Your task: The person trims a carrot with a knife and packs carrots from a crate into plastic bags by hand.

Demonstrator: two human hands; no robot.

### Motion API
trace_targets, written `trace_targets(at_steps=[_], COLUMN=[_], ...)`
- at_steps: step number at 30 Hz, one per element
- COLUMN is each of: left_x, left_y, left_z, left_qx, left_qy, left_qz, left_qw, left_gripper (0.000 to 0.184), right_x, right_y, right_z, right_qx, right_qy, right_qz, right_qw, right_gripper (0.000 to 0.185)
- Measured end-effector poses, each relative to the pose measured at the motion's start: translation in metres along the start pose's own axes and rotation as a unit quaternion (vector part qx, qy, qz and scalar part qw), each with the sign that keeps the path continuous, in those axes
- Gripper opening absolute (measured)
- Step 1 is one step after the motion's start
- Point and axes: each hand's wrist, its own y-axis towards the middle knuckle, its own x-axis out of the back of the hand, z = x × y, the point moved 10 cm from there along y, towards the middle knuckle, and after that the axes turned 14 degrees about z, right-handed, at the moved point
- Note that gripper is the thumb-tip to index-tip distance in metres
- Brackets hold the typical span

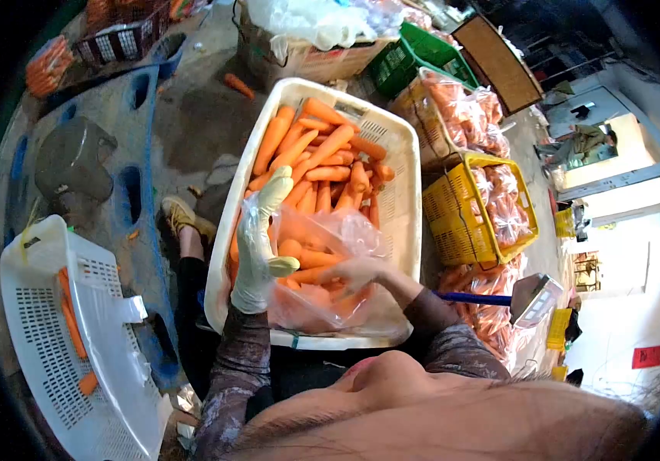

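A large white plastic crate [410, 253] in front of me holds a heap of orange carrots [322, 165]. Across its near half lies a clear plastic bag [357, 234] with carrots in and under it. My left hand [262, 234], in a pale glove, is at the bag's left side; its fingers stretch toward the far end of the crate and the thumb stands apart. My bare right hand [357, 273] reaches in from the right at the bag, fingers bent round a carrot [310, 274]; the fingertips are partly hidden.
To the left are a white perforated basket [53, 323] with a few carrots, a dark stool [76, 161] and a blue pallet [139, 138]. On the right, a yellow crate [453, 223] holds bagged carrots; a blue-handled tool [476, 297] lies nearby. A person [583, 146] is in the background.
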Motion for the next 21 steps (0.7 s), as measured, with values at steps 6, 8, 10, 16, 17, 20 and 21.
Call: trace_targets(at_steps=[6, 8, 10, 16, 17, 20, 21], left_x=[-0.003, -0.004, -0.005, -0.008, -0.009, -0.010, -0.010], left_y=[0.002, -0.005, -0.010, -0.013, -0.012, -0.017, -0.019], left_z=[0.014, 0.016, 0.018, 0.026, 0.026, 0.023, 0.021], left_qx=[-0.015, 0.001, 0.012, 0.034, 0.033, 0.042, 0.044], left_qy=[-0.049, -0.052, -0.055, -0.066, -0.066, -0.063, -0.063], left_qz=[0.021, 0.036, 0.047, 0.055, 0.055, 0.060, 0.061], left_qw=[0.998, 0.998, 0.997, 0.996, 0.996, 0.995, 0.995], left_gripper=[0.094, 0.093, 0.092, 0.088, 0.088, 0.086, 0.085], right_x=[0.178, 0.250, 0.270, 0.257, 0.263, 0.278, 0.277], right_y=[-0.132, -0.178, -0.158, -0.084, -0.086, -0.081, -0.085], right_z=[-0.016, -0.067, -0.099, -0.118, -0.121, -0.130, -0.127], right_qx=[0.048, -0.048, -0.231, -0.429, -0.429, -0.378, -0.376], right_qy=[0.120, -0.044, -0.112, -0.303, -0.275, -0.342, -0.317], right_qz=[-0.346, -0.620, -0.607, -0.596, -0.591, -0.599, -0.588], right_qw=[0.929, 0.782, 0.752, 0.608, 0.626, 0.618, 0.642], right_gripper=[0.054, 0.063, 0.058, 0.071, 0.066, 0.062, 0.064])
